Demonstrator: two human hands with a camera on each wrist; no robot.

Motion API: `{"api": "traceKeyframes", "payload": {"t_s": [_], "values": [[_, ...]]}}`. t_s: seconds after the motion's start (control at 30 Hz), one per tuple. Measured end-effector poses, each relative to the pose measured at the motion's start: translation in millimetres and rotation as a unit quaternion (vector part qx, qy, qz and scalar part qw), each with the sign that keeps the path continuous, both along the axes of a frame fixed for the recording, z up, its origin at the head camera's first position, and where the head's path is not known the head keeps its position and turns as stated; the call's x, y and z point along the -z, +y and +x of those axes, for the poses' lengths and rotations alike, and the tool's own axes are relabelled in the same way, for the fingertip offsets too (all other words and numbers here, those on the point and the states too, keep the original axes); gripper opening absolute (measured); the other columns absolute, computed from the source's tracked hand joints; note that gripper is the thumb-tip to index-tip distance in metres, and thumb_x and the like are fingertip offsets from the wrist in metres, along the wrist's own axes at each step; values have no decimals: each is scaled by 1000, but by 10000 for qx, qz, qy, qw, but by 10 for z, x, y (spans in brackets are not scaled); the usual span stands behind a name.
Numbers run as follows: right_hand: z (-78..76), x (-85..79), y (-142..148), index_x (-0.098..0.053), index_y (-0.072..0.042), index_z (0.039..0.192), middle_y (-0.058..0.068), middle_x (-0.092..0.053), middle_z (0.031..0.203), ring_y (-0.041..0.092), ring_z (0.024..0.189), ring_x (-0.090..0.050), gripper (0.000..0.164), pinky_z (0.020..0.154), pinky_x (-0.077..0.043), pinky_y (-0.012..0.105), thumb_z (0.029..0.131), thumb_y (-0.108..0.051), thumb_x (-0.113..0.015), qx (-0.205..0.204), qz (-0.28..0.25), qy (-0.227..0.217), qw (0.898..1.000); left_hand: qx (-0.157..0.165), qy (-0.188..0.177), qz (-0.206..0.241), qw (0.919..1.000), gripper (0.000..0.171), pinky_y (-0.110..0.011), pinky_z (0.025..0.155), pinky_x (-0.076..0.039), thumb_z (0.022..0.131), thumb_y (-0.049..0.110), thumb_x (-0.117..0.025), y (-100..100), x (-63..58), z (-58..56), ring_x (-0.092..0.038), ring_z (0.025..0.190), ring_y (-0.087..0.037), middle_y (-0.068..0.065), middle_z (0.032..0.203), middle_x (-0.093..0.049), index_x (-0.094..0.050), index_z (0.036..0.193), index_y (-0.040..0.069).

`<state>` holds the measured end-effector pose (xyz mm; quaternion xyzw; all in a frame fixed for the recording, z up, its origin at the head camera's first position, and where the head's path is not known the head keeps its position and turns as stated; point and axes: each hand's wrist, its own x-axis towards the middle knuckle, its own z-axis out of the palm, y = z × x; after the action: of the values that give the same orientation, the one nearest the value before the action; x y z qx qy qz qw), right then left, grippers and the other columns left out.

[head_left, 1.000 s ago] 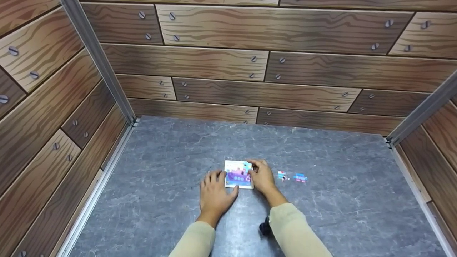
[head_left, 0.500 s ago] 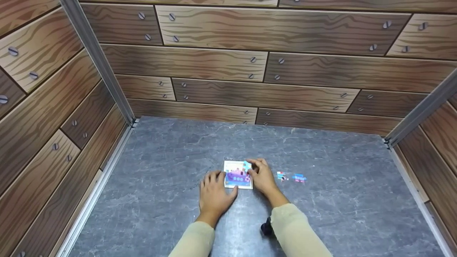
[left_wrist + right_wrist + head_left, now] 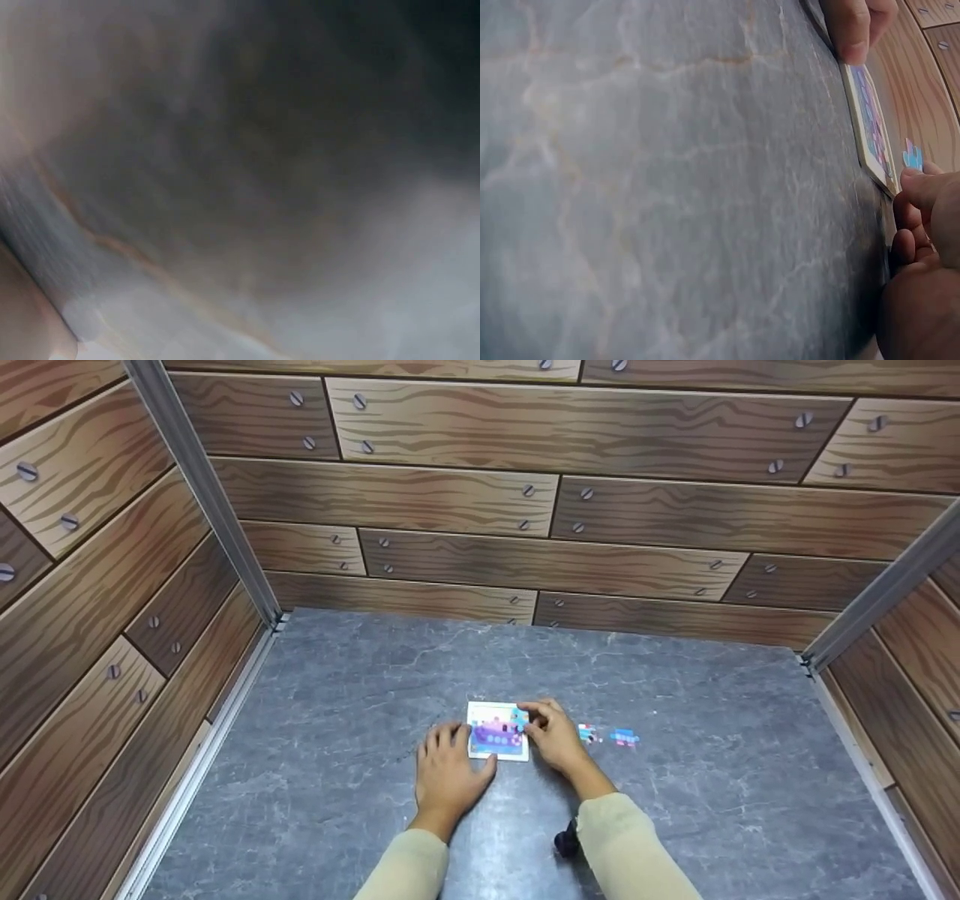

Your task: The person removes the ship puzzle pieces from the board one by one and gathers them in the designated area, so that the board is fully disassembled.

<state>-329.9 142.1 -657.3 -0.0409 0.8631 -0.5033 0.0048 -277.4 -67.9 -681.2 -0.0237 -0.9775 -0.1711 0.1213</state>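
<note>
A small puzzle board (image 3: 498,758) with a white border and a purple-and-pink boat picture lies on the grey tabletop. My right hand (image 3: 556,739) pinches a light-blue puzzle piece (image 3: 520,717) over the board's upper right corner. In the right wrist view, the puzzle piece (image 3: 912,155) sticks up from between thumb and fingers, raised above the board's face. My left hand (image 3: 448,772) rests at the board's left side, fingers at its edge and thumb by the lower border. The left wrist view is dark and blurred.
Two loose puzzle pieces, one red, white and blue (image 3: 589,733) and one blue and pink (image 3: 624,736), lie right of my right hand. A black object (image 3: 567,840) shows beside the right sleeve. Wood-patterned walls (image 3: 450,495) with metal corner posts enclose the table.
The light-blue piece shows more plainly now, turned in the right fingers over the corner. The left hand stays at the board. The whole head view has shifted slightly.
</note>
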Motion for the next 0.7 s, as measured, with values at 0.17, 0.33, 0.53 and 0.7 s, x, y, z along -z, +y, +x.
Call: {"api": "traceKeyframes", "payload": {"t_s": [0.17, 0.33, 0.53, 0.7], "values": [[9, 17, 13, -72, -10, 138, 8, -63, 128, 12, 91, -56, 35, 75, -47, 22, 104, -2, -66, -33, 175, -4, 9998, 4, 6, 18, 10000, 69, -57, 120, -42, 93, 70, -65, 0, -6, 6, -52, 143, -33, -6, 147, -60, -66, 140, 19], [-7, 7, 11, -72, -8, 137, 10, -64, 126, 13, 91, -58, 35, 74, -49, 21, 103, 1, -67, -135, 281, 132, 9994, -9, 136, -33, 9999, 68, -58, 118, -44, 92, 69, -67, -8, -25, 11, -54, 141, -35, -7, 145, -60, -66, 139, 20], [53, -69, 98, -73, -6, 135, 12, -64, 130, 15, 96, -64, 36, 76, -55, 21, 101, 4, -67, -127, -120, 249, 9995, -16, 26, -27, 10000, 69, -59, 120, -43, 93, 70, -66, 12, -27, 15, -53, 142, -35, -7, 146, -60, -66, 140, 19], [141, -169, 255, -74, -8, 136, 15, -62, 135, 15, 87, -67, 40, 70, -58, 21, 100, 7, -68, -97, -351, 304, 9989, -26, -56, 54, 10000, 70, -58, 121, -42, 93, 71, -65, 2, -23, 7, -52, 143, -33, -6, 147, -59, -65, 141, 20]]}}
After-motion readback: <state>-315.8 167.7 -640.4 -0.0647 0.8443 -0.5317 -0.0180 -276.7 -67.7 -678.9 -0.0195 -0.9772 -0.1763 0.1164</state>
